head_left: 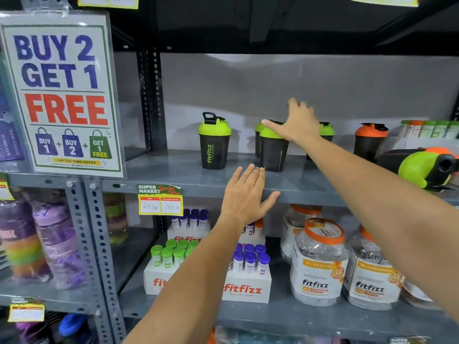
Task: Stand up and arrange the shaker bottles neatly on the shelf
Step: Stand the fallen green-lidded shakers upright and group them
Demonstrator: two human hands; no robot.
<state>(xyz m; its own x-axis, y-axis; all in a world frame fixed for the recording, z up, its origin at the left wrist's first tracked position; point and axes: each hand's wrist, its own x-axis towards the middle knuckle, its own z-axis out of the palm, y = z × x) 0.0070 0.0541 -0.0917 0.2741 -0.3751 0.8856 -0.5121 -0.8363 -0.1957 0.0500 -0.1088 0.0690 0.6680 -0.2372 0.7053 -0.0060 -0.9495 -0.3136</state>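
Black shaker bottles stand on the grey shelf. One green-lidded bottle stands alone at the left. A second green-lidded bottle stands in the middle, with another partly hidden behind it. My right hand hovers over that lid, fingers spread, holding nothing. A further green-lidded bottle stands behind my right forearm. An orange-lidded bottle stands upright to the right. At the far right a green-lidded bottle lies on its side, with an orange lid behind it. My left hand is open, flat by the shelf's front edge.
A "Buy 2 Get 1 Free" sign hangs at the left upright. A yellow price tag sticks on the shelf lip. Below are boxes of tubes and big orange-lidded jars. Small tubes stand at the shelf's far right.
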